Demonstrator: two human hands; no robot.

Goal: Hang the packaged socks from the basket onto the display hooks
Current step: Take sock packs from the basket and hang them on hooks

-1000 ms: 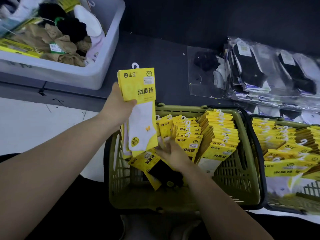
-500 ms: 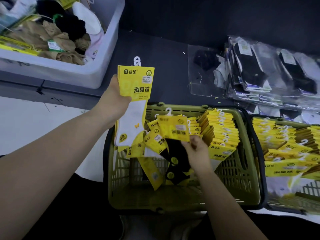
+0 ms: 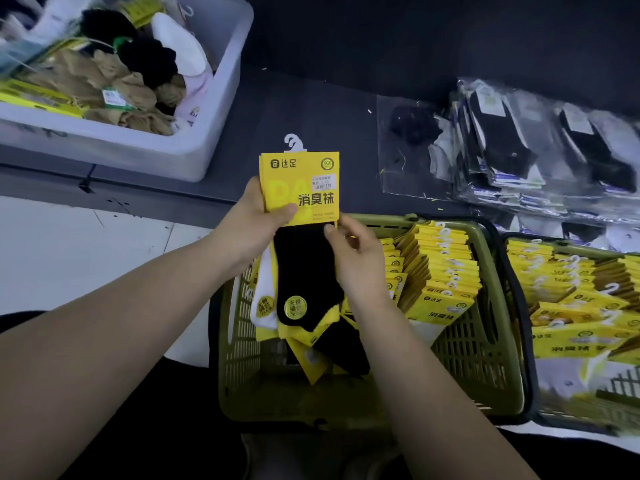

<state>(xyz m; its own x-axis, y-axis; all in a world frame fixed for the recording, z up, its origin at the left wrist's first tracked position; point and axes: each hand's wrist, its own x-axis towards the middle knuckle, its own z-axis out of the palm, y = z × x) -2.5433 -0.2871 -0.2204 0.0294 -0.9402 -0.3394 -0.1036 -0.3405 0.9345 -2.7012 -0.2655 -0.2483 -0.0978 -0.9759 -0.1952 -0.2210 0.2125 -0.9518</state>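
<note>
Your left hand (image 3: 252,230) grips the stacked sock packs (image 3: 299,188) (thumb across the front); your right hand (image 3: 356,258) pinches their lower edge just beside it, above the basket (image 3: 239,341).

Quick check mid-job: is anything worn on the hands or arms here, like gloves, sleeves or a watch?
Nothing shows. The left hand and right hand are bare, with no gloves or rings visible. The left forearm and right forearm are uncovered to the frame's edge: no sleeve, watch or wristband in view.
</note>
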